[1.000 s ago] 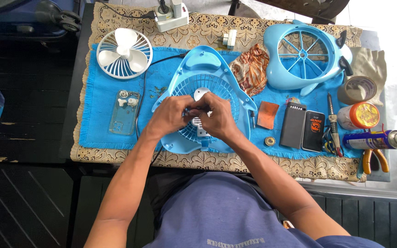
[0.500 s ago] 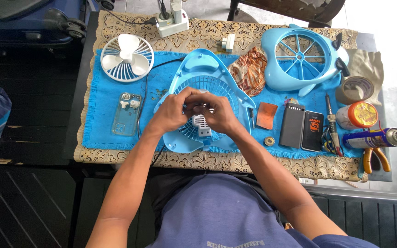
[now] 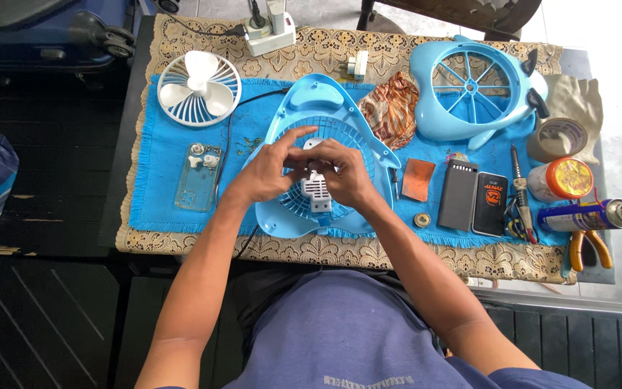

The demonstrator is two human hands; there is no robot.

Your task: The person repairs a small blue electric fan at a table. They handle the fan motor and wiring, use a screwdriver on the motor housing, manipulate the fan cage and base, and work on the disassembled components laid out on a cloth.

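Both my left hand (image 3: 271, 173) and right hand (image 3: 347, 176) pinch together on the small white motor part (image 3: 316, 189) at the blue fan housing's (image 3: 325, 155) centre on the tabletop; a slip could drop it through the grille.

- Two light blue fan housings: one (image 3: 325, 122) under the hands, one (image 3: 469, 86) at the far right.
- One white fan blade with guard (image 3: 199, 88).
- One clear phone case (image 3: 197, 176).
- One bundle of copper wire (image 3: 390, 108).
- Two dark flat boxes: (image 3: 458, 194) and (image 3: 491, 204).
- One spray can (image 3: 588, 215).
- One roll of tape (image 3: 557, 139).
- One round orange-lidded tin (image 3: 561, 179).
- One pair of pliers (image 3: 589, 248).
- One soldering iron (image 3: 518, 184).
- Two hands: left (image 3: 268, 173), right (image 3: 347, 176).
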